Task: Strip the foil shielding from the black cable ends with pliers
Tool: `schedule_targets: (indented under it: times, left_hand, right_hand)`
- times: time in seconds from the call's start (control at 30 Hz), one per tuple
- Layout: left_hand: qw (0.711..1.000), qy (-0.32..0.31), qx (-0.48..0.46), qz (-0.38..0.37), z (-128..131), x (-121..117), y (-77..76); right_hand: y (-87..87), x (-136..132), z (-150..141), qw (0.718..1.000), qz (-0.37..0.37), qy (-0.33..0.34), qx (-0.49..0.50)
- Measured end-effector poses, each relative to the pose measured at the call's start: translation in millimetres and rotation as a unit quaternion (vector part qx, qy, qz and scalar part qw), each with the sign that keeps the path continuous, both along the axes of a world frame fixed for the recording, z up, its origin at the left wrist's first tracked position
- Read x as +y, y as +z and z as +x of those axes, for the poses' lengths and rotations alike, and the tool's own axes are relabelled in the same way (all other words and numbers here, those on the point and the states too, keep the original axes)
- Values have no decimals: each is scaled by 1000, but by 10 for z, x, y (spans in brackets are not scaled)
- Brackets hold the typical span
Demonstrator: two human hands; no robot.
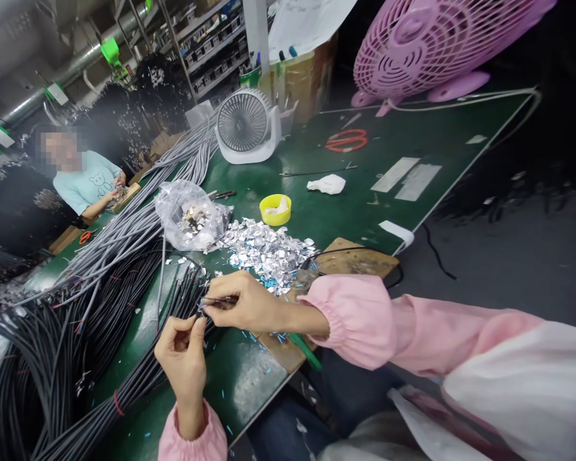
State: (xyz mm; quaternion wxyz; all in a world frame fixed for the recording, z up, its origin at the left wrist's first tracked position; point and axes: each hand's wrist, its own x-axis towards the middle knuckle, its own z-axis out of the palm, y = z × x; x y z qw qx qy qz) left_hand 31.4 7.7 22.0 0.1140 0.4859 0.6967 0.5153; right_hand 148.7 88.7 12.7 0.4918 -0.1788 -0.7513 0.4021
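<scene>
My left hand (185, 358) is closed in a pinch, thumb against index finger, on the end of a black cable. My right hand (244, 304) grips a thin dark metal tool that looks like tweezers (221, 299), its tip at the cable end just above my left fingertips. Both hands nearly meet there, and the fine wires between them are too small to make out. A bundle of black cables (134, 378), tied with a red band (118, 403), runs under and beside my left hand. Small blue pieces lie scattered on the table around my hands.
Beyond my hands lie a pile of silvery foil scraps (269, 250) and a clear plastic bag (185, 218). Grey cables (125, 224) stretch leftward. A yellow dish (275, 210), red-handled scissors (348, 141), a white fan (244, 125) and a pink fan (413, 51) stand farther back. Another person (89, 179) sits across.
</scene>
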Motion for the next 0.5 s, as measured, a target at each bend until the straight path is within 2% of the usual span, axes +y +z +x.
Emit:
schedule_targets:
  times: [0.1,0.2,0.33,0.43,0.5]
  left_hand:
    - [1000,13,-6,4,4,1,-7]
    - [1000,11,-13,15,2,-1,-23]
    - [1000,-10,2,7,-34,-8,-47]
    - [997,-70,18,-18,-101,-7,-83]
    - [991,-115,44,-60,-150,8,-125]
  right_hand:
    - [-59,-9,-14,998,62,10,-18]
    - [-87,-14,-18,996,78,17,-29]
    - [-28,19,9,999,6,-43,-6]
    - [26,59,30,995,-60,-78,26]
    - [45,79,37,992,-86,-83,38]
